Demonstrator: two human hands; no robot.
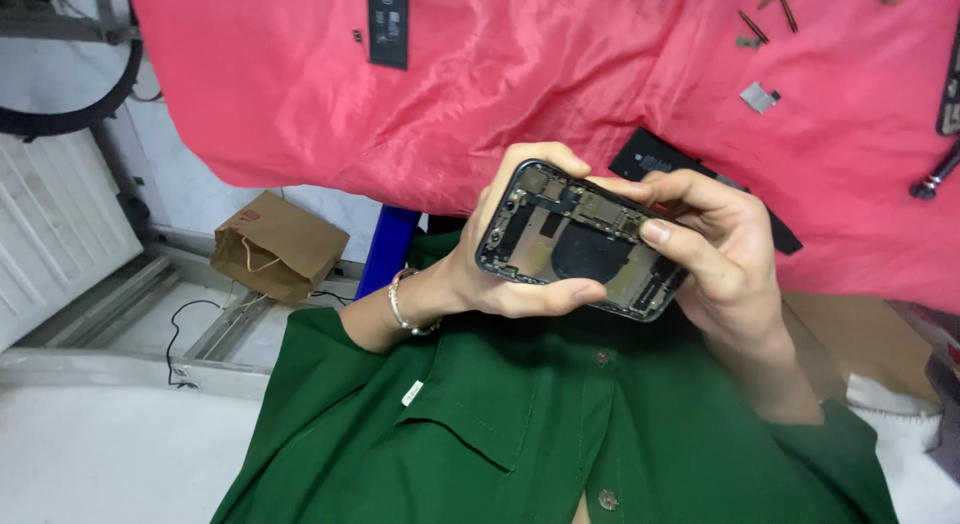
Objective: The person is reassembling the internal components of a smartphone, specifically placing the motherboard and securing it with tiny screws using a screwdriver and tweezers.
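Note:
I hold an opened black phone housing (pixel 575 246) in front of my chest, its inside facing me, with circuit parts and a round dark coil showing. My left hand (pixel 480 274) cups its left end, thumb along the lower edge, and wears a bracelet at the wrist. At the right end my right hand (pixel 725 264) grips it, with the fingertips pressing on the upper right inner parts. Both hands hover over my green shirt (pixel 520 414), just below the edge of the pink cloth (pixel 500 94).
On the pink cloth lie a black battery (pixel 645 162) behind the phone, a black strip part (pixel 388 24), small screws and bits (pixel 765 14), a small metal plate (pixel 759 97) and a tool handle (pixel 935 179). A brown paper bag (pixel 275 244) sits on the floor at left.

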